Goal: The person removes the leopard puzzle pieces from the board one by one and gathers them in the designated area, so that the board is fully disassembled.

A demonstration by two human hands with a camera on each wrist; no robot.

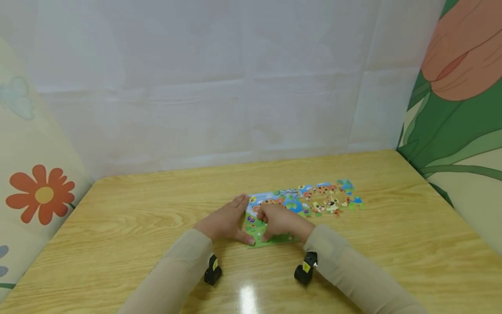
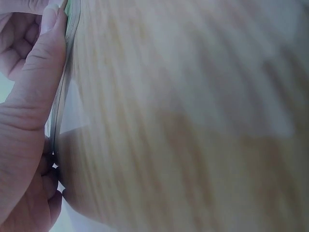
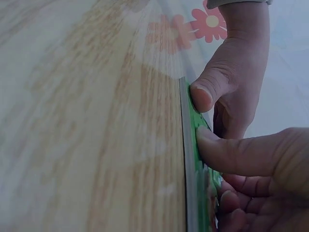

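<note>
A jigsaw puzzle board (image 1: 274, 240) with a colourful cartoon picture and a green lower part lies flat on the wooden table. My left hand (image 1: 225, 221) rests at the board's left edge, its thumb on the near left corner and its fingers stretched along the side. Over the middle of the board is my right hand (image 1: 280, 220). In the right wrist view, the thumb (image 3: 236, 153) presses on the green surface while the other fingers bend over the board. No piece shows between them; part of the picture is hidden beneath this hand.
Several puzzle pieces (image 1: 333, 203) with spotted cartoon animals lie on the table (image 1: 149, 213) just right of the board, some joined. A white cloth (image 1: 219, 87) hangs behind the table. Painted flower panels (image 1: 462, 109) stand at both sides.
</note>
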